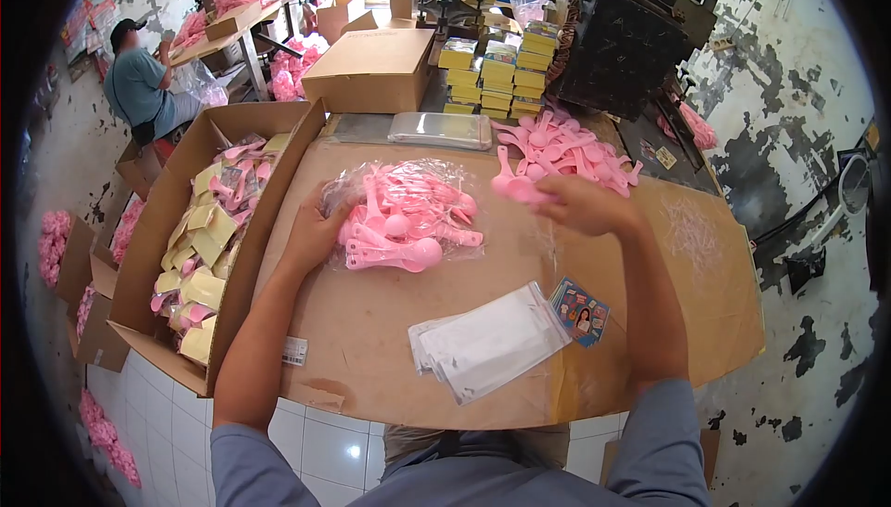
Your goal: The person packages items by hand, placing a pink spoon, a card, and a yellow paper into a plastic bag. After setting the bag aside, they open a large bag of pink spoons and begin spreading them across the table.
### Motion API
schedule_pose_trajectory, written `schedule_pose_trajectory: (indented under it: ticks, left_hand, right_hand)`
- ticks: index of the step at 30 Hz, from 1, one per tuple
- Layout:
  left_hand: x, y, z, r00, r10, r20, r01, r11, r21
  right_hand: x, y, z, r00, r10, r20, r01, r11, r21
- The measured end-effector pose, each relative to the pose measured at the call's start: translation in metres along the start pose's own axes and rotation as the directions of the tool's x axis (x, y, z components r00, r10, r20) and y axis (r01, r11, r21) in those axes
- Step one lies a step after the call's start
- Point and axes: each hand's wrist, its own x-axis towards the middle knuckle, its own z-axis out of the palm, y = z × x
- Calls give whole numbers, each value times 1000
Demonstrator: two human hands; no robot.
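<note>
My left hand [317, 228] grips the left edge of a clear plastic bag [469, 240] holding pink measuring spoons [408, 196]; some of its fingers are hidden behind the plastic. Several spoons lie at the front of the bag. My right hand [594, 206] is closed around some pink measuring spoons [515, 188], whose bowls stick out to the left. Behind it is a loose pile of pink measuring spoons [575, 149]. Nearer to me lie a stack of clear plastic sleeves [487, 340] and several blue printed cards [585, 312].
At left stands a long cardboard box [274, 228] with packed spoons and cards. A closed carton [371, 66], stacks of yellow-edged cards [497, 75] and a black machine [603, 43] stand behind. Rubber bands [691, 228] lie at right. Another person [144, 89] sits at the back left.
</note>
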Motion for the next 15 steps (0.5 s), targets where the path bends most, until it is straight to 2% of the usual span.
schedule_pose_trajectory:
  ticks: [2,3,4,5,8,10,13,15]
  left_hand:
    - [1,-5,-1,1000,5,8,-5,1000,-9]
    - [1,-7,-1,1000,8,8,-8,1000,-18]
    - [2,-10,0,1000,12,7,-12,1000,-25]
    - [2,-11,-1,1000,15,5,-15,999,-32]
    - [1,-7,0,1000,-14,5,14,999,-36]
    - [0,-2,-1,1000,-23,11,23,1000,-6]
    - [0,-3,-2,1000,-24,13,24,1000,17]
    - [1,-4,-3,1000,-13,9,13,1000,7]
  right_hand:
    - [-3,22,-10,976,110,-188,-120,992,-42]
    - [2,26,-3,904,31,-426,-105,983,-150]
    - [9,26,8,776,-75,-627,-115,959,-257]
    - [16,26,18,600,-200,-775,-150,923,-354]
    - [29,-15,51,787,-175,-591,186,982,-44]
    - [42,-39,73,892,-272,-361,270,961,-56]
    - [57,-55,101,919,-138,-370,144,990,-13]
    - [67,-48,99,930,-138,-342,164,985,49]
